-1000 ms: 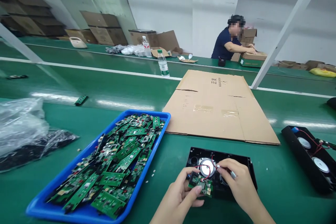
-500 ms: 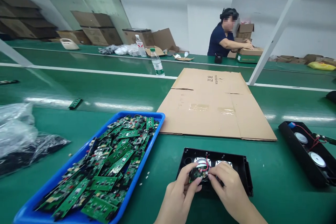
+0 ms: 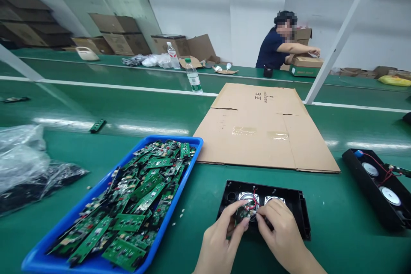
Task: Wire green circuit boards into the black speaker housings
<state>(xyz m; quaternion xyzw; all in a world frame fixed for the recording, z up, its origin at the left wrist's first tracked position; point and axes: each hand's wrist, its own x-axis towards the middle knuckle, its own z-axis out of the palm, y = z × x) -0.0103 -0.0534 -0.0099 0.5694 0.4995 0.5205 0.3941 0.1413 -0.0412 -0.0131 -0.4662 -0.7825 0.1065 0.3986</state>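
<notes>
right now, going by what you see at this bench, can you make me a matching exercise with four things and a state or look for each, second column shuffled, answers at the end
Things:
1. Blue tray
2. Left hand
3. Flat cardboard
4. Nearer bottle

State or look:
A. Clear, with a green cap
B. Pinching a circuit board
C. Heaped with green boards
D. Brown, with dark printing

Pairs: 1-C, 2-B, 3-D, 4-A

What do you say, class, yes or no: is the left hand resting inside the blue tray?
No, the left hand holds a circuit board over the black case, to the right of the blue tray.
</notes>
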